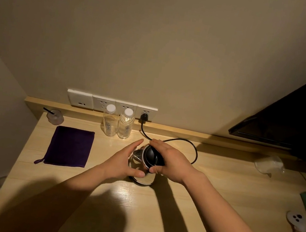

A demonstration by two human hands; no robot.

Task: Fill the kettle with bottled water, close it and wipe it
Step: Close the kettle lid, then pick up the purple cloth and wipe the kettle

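The kettle (146,179) stands mid-bench, just near of two capped bottles (125,124). The left hand (122,163) braces its side, fingers straight, and the right hand (170,163) is clamped round its black top. A hard tug could tip it or strain the plugged-in cord (193,148). The body is shiny steel, and the black lid (151,155) seems raised.

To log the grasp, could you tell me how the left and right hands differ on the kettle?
The left hand lies with straight fingers against the steel side of the kettle; the right hand curls over its black top. The left thumb sits low near the base; the right thumb pinches at the lid rim. Both touch the kettle.
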